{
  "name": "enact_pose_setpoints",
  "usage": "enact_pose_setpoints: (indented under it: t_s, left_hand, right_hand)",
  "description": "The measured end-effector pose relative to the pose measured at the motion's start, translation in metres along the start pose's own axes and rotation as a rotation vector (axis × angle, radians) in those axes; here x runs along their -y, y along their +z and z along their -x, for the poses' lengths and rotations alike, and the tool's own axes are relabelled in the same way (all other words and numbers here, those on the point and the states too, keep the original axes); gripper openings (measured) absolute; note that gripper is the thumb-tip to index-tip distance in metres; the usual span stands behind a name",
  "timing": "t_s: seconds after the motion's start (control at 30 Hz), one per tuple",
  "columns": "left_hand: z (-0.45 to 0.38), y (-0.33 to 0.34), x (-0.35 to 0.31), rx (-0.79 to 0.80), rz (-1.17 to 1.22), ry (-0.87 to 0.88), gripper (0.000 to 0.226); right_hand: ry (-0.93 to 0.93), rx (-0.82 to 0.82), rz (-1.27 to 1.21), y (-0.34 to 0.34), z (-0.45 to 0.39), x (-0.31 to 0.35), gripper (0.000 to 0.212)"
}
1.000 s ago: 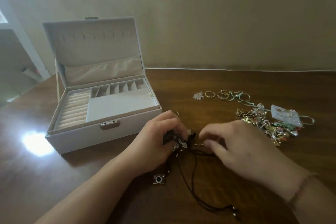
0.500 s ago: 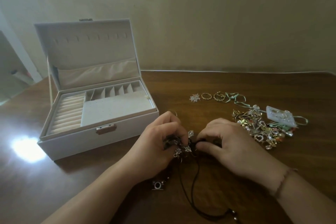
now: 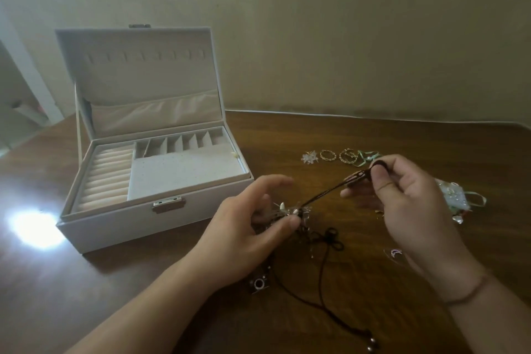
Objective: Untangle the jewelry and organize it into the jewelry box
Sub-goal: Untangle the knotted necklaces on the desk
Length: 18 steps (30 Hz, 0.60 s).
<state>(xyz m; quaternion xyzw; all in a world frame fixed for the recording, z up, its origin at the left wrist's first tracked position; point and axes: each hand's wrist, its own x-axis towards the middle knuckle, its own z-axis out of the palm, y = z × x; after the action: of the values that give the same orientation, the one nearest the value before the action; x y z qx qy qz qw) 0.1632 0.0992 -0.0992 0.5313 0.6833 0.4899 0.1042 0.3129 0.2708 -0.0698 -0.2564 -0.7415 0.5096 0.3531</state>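
Gold rings (image 3: 339,156) lie behind right hand (image 3: 402,198) pinching cord (image 3: 324,194); left hand (image 3: 253,224) grips tangle (image 3: 290,214).

There is one view only — from my head, looking forward and down across the table (image 3: 373,129) toward the wall. It sits close above my left hand (image 3: 247,227) and right hand (image 3: 402,195), both forearms running in from the bottom edge — the jewelry box (image 3: 115,227) lies left of my left hand. No second view shares anything.
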Motion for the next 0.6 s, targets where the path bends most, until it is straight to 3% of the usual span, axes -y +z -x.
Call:
enact_pose_setpoints:
  t_s: [0.13, 0.23, 0.43, 0.6]
  left_hand:
    - [-0.003, -0.001, 0.000, 0.016, -0.106, 0.022, 0.004]
    - [-0.003, 0.002, -0.002, 0.055, -0.068, 0.030, 0.013]
    - [-0.001, 0.001, -0.007, 0.103, 0.065, 0.042, 0.010]
    - [0.001, 0.002, -0.008, 0.092, 0.072, 0.068, 0.011]
  right_hand:
    - [0.207, 0.169, -0.399, 0.015, 0.012, 0.013, 0.024]
    - [0.330, 0.179, -0.576, 0.021, 0.016, 0.016, 0.023]
    - [0.598, 0.047, -0.946, 0.018, 0.008, 0.004, 0.018]
    - [0.622, -0.234, -1.090, -0.003, -0.009, 0.001, 0.022]
